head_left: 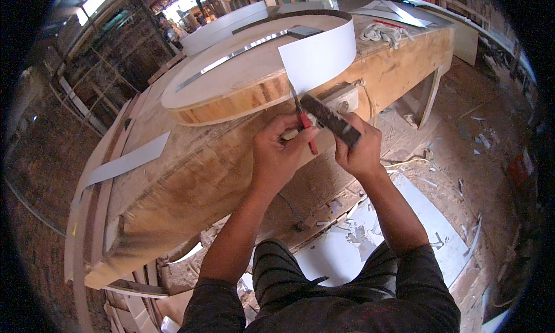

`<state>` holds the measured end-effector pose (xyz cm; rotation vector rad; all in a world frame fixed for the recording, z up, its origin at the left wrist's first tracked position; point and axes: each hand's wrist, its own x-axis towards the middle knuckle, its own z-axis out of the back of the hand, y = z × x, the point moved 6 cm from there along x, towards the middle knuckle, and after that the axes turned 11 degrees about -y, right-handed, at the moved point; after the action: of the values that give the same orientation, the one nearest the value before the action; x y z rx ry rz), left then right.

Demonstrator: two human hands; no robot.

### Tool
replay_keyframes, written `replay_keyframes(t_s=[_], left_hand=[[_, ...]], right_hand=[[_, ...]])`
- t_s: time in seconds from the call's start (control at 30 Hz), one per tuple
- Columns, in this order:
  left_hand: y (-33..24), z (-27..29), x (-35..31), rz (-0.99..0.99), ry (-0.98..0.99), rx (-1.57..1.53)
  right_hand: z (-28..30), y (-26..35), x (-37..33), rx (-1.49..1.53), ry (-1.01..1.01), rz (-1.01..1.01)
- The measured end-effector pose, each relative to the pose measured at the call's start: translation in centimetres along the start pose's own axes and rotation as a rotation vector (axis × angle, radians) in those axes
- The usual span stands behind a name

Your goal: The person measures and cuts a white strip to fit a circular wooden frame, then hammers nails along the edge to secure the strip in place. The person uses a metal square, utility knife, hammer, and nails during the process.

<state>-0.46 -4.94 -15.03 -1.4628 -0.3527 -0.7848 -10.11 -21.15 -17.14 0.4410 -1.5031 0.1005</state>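
The left hand [274, 149] is holding a red-handled tool [306, 124], thumb and fingers pinching nearly together around the handle; the tool's long axis is running away from the body and a little leftward, its thin dark blade pointing toward the lower corner of a curved white strip [324, 56]; the right hand [365, 145] is gripping a dark oblong block [334, 123], its fingers bending tightly about the near end; the block is slanting forward and left from that hand, so its far end is lying just beside the blade, though whether the two are touching I cannot tell; the curved strip is standing on edge around the right side of a round wooden panel [231, 82] on the desk [202, 145], its end rising straight ahead of both hands; the left hand's blade is reaching nearer to that end; a flat pale strip [127, 160] is lying well apart, leftward.
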Motion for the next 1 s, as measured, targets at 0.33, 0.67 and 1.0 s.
replay_keyframes(t_s=[0.33, 0.67, 1.0], left_hand=[[0.9, 0.1, 0.5, -0.032, 0.021, -0.018], [0.9, 0.1, 0.6, 0.028, 0.06, 0.006], [0.6, -0.2, 0.6, 0.055, 0.051, -0.091]], right_hand=[[1.2, -0.7, -1.0, 0.079, -0.018, -0.033], [0.7, 0.1, -0.3, 0.074, 0.034, -0.016], [0.5, -0.9, -1.2, 0.088, 0.04, -0.115]])
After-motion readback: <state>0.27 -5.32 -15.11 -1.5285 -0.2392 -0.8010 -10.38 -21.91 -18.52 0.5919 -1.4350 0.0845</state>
